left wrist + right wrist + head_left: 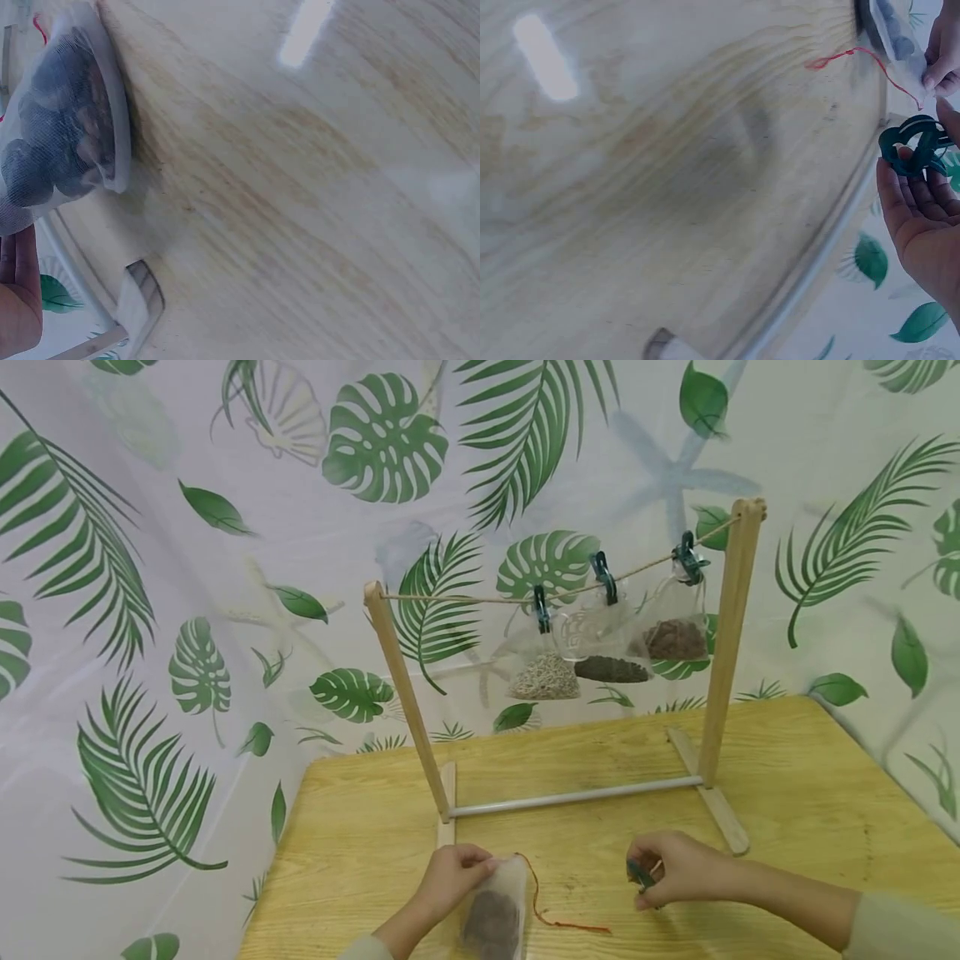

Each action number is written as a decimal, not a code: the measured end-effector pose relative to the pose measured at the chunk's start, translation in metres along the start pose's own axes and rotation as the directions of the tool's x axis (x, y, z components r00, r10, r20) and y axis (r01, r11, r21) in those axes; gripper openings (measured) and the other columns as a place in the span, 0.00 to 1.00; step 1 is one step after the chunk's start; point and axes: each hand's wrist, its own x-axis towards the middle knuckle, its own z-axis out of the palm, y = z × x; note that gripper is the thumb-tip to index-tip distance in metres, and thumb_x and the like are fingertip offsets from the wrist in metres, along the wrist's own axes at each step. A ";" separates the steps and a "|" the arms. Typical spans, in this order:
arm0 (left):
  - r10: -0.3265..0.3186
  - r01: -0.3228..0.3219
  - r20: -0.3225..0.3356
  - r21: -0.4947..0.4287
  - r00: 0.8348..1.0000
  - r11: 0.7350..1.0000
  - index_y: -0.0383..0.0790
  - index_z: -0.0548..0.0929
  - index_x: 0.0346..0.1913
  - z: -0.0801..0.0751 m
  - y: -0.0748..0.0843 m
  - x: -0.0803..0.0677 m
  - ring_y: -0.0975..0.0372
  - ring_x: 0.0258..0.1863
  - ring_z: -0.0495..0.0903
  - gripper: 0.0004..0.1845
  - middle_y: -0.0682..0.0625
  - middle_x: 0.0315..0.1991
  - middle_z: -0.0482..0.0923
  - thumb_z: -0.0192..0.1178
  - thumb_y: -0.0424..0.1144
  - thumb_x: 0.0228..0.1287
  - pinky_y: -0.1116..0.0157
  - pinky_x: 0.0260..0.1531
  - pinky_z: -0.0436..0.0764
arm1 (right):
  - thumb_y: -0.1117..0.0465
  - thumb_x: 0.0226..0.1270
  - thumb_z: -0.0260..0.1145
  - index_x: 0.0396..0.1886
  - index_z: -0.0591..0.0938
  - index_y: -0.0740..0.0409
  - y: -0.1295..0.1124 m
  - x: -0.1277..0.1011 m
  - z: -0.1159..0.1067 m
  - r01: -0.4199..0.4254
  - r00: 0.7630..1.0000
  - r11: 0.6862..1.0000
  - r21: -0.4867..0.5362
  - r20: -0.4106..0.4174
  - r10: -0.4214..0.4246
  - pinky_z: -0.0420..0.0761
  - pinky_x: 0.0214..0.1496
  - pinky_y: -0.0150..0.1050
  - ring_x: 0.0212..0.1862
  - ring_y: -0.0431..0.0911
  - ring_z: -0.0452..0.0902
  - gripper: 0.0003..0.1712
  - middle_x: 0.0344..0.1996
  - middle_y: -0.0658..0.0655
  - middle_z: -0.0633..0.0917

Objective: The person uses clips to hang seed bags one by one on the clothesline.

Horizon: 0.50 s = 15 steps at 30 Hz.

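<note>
My left hand pinches the top of a white mesh drawstring bag with dark, rounded lumps inside. In the left wrist view the bag hangs just off the tabletop, with the left hand at its upper end. A red drawstring trails from it to the right. My right hand holds a dark green clip between thumb and fingers, to the right of the bag. The right wrist view shows this clip with looped handles, in the fingers of the right hand.
Beyond the hands stands a wooden frame with a white crossbar low down. Along its twine, green clips hold three see-through bags: pale grains, dark contents and reddish-brown pieces. A leaf-patterned cloth hangs behind the wooden table.
</note>
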 end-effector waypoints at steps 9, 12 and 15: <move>0.084 -0.083 -0.069 0.018 0.994 0.996 0.35 0.86 0.38 -0.002 0.021 -0.002 0.67 0.31 0.83 0.15 0.48 0.32 0.86 0.59 0.46 0.65 0.71 0.34 0.80 | 0.55 0.57 0.72 0.36 0.76 0.61 -0.038 0.019 -0.006 0.151 0.985 0.967 -0.207 -0.050 -0.165 0.81 0.43 0.33 0.40 0.35 0.77 0.17 0.34 0.45 0.79; 0.117 -0.114 -0.093 0.040 0.989 0.993 0.35 0.86 0.38 -0.005 0.027 -0.001 0.67 0.30 0.83 0.15 0.48 0.32 0.86 0.59 0.46 0.65 0.71 0.32 0.80 | 0.54 0.56 0.72 0.35 0.77 0.59 -0.048 0.025 -0.008 0.144 0.985 0.964 -0.223 -0.056 -0.160 0.81 0.42 0.33 0.39 0.35 0.78 0.17 0.34 0.46 0.80; 0.146 -0.141 -0.099 0.057 0.984 0.988 0.35 0.86 0.39 -0.009 0.034 0.001 0.65 0.32 0.83 0.16 0.47 0.33 0.86 0.59 0.46 0.66 0.72 0.33 0.81 | 0.55 0.55 0.73 0.35 0.77 0.59 -0.057 0.031 -0.010 0.170 0.980 0.958 -0.229 -0.060 -0.188 0.82 0.41 0.33 0.38 0.36 0.79 0.16 0.34 0.47 0.81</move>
